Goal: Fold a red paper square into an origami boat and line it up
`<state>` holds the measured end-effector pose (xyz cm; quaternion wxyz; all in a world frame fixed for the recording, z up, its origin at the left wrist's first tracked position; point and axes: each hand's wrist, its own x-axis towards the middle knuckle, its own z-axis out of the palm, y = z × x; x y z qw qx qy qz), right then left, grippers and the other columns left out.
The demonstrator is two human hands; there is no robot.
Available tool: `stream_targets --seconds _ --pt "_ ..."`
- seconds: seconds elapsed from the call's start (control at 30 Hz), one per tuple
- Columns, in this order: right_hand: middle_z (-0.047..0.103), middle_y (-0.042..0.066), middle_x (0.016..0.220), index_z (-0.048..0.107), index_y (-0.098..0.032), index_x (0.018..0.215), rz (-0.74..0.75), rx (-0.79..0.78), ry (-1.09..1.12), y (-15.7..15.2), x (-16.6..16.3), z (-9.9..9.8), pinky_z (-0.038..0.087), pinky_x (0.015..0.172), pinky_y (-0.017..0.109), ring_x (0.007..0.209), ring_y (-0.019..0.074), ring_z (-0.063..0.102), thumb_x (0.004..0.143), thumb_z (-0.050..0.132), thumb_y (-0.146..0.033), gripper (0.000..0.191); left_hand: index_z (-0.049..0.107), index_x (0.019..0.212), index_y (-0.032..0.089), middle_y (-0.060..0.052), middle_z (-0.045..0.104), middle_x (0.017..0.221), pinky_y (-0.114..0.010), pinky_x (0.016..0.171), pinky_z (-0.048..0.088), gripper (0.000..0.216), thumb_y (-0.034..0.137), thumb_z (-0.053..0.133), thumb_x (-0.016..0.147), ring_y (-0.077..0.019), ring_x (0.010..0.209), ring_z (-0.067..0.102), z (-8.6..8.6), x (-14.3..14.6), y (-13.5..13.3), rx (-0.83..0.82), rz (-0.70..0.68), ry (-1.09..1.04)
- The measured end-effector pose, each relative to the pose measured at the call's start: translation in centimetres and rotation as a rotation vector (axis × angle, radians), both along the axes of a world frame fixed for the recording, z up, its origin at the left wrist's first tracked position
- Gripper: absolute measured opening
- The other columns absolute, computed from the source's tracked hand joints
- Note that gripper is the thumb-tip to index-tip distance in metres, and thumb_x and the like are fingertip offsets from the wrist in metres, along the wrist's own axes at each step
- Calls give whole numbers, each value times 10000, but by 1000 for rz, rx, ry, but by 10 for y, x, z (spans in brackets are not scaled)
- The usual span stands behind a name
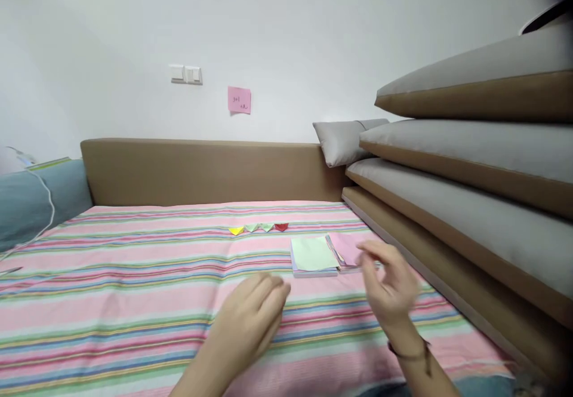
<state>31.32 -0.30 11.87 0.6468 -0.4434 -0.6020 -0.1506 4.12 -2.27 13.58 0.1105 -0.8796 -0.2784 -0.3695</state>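
Right hand (389,286): blurred, fingers spreading apart, gripping nothing, hovering just beside the near corner of the pink paper stack (347,249); a thin cord (414,352) is circling the wrist.

Left hand (257,313): fingers lying loosely together, empty, hanging low over the striped bedsheet (134,277).

Pink paper stack: lying flat on the sheet, touching the green-topped paper stack (313,255). The sheets are probably light, thin, limp, sliding on one another and creasing readily; a free corner or edge of the top sheet is looking like the best hold.

Folded paper pieces (258,228): four in a row, lying farther up the bed.

Surface: soft bed, giving under pressure.

Room: brown headboard (201,170), stacked cushions (470,158) to the right, grey pillow (340,140), blue pillow (36,200), wall switches (185,74), pink sticky note (239,99).
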Motion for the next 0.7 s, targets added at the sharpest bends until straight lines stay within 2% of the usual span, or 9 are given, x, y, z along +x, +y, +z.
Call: stream_targets --seconds 0.07,0.13,0.2,0.27,0.4,0.53,0.6,0.7 --pt "635 83 961 545 -207 1072 -18 -157 -4 22 3 -24 521 673 351 751 192 620 856 432 -181 245 530 1162 231 -76 611 1080 -359 799 495 301 196 451 874 -208 980 561 -16 25 48 -167 22 84" --pt "633 95 1019 513 -192 1131 -32 -371 -104 39 9 -52 518 664 336 769 196 627 835 414 -155 314 507 1200 236 -71 596 1134 -384 864 475 337 266 485 865 -219 1038 539 -37 46 89 -324 16 123" --pt "611 96 1112 475 -201 1204 -5 -583 -248 49 18 -76 519 643 324 793 203 635 801 426 -137 412 527 1186 228 -71 577 1188 -380 948 426 343 309 511 853 -218 1111 503 -57 61 120 -421 -9 146" --pt "597 90 1153 454 -202 1232 -49 -671 -269 53 27 -88 518 680 335 841 212 634 799 415 -139 438 550 1167 195 -87 573 1210 -383 992 379 341 312 515 848 -228 1150 476 -70 72 142 -485 -6 194" --pt "593 89 1158 449 -190 1227 -74 -712 -266 55 35 -89 504 725 323 887 211 627 809 398 -151 423 566 1154 159 -104 620 1125 -351 944 401 375 278 575 798 -234 1078 520 -84 89 167 -556 -7 238" --pt "623 77 1011 532 -178 1066 -90 -735 -278 59 36 -90 478 677 295 811 202 622 809 400 -164 290 580 1138 176 -89 651 1047 -341 879 426 429 333 632 743 -240 990 564 -91 95 182 -602 -19 266" --pt "625 65 920 549 -173 1002 -108 -728 -260 61 38 -91 464 660 285 774 197 614 801 406 -160 247 606 1096 168 -93 658 1030 -338 863 425 389 317 628 737 -242 963 578 -93 96 185 -620 -20 275" --pt "618 49 863 551 -174 1006 -101 -707 -248 60 40 -90 446 625 274 708 182 601 795 416 -158 252 658 978 169 -85 680 947 -314 806 432 254 280 566 769 -228 888 601 -91 97 188 -638 -16 270"
